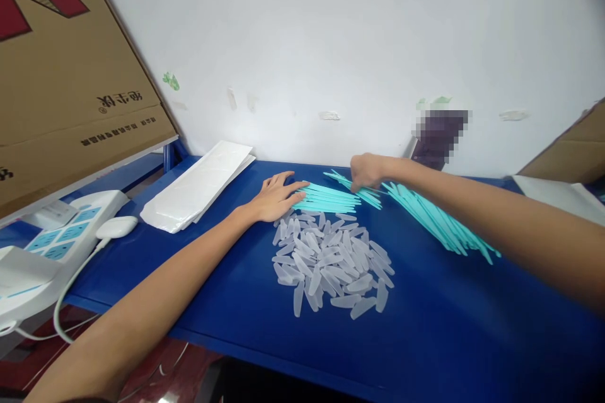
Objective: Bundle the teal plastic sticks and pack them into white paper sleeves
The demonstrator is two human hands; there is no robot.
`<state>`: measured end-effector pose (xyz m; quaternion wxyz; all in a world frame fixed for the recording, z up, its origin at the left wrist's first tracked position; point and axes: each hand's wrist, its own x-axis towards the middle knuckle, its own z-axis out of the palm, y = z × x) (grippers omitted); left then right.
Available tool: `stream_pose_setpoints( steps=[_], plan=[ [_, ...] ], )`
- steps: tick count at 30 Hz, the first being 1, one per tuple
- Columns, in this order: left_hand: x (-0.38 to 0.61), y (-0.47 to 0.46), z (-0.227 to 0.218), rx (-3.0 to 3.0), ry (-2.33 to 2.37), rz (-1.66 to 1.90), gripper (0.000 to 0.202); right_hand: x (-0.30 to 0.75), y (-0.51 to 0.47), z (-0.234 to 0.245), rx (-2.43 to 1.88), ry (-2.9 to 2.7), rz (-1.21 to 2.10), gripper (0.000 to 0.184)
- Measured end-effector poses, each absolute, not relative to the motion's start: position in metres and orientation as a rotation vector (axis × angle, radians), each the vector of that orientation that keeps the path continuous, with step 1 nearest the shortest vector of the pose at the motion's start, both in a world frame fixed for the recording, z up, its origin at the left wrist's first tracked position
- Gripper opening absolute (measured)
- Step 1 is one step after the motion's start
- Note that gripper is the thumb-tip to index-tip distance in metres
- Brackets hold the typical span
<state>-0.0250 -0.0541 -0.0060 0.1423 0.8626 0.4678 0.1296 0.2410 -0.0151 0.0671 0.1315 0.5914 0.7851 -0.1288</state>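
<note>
My left hand [278,196] lies with its fingers apart over the left ends of a neat row of thin turquoise sticks [331,199]. Curled closed, my right hand [367,170] has its fingertips on a small loose bunch of similar turquoise sticks [371,198] just right of that row. A larger fanned bundle of turquoise sticks [430,220] lies under my right forearm, partly hidden by it. Nearer to me is a heap of small translucent, tapered plastic pieces [331,258], some touching the front of the row.
Flat white plastic packets [201,186] lie at the left on the blue table [425,334]. A white power strip [70,236] with a white charger [117,227] and cable is at the left edge. A large cardboard box [70,75] leans there. A pixelated dark object [437,138] stands against the wall.
</note>
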Motion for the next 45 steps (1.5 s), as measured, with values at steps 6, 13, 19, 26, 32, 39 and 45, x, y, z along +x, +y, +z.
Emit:
stream_pose_setpoints(
  steps=[6, 13, 19, 26, 32, 39, 45],
  plan=[
    [-0.025, -0.055, -0.004, 2.488, 1.359, 0.345, 0.057, 0.279, -0.058, 0.07, 1.738, 2.151, -0.506, 0.03],
    [-0.025, -0.056, 0.002, 2.346, 1.387, 0.5, 0.058, 0.327, -0.091, 0.055, 1.951, 2.247, -0.275, 0.027],
    [-0.032, -0.047, -0.001, 2.229, 1.228, 0.943, 0.036, 0.332, -0.096, 0.053, 1.865, 2.479, -0.044, 0.033],
    [-0.036, -0.045, -0.001, 2.359, 1.164, 0.835, 0.041, 0.263, -0.1, 0.046, 1.829, 3.105, -0.196, 0.027],
    [-0.037, -0.045, -0.001, 2.431, 1.219, 0.609, 0.054, 0.241, -0.083, 0.008, 1.82, 3.238, -0.254, 0.015],
    [-0.03, -0.047, -0.003, 2.424, 1.319, 0.588, 0.047, 0.24, -0.07, -0.012, 1.669, 3.27, -0.403, 0.032],
    [-0.032, -0.047, -0.002, 2.407, 1.288, 0.565, 0.047, 0.243, -0.069, -0.014, 1.77, 3.361, -0.485, 0.027]
  ],
)
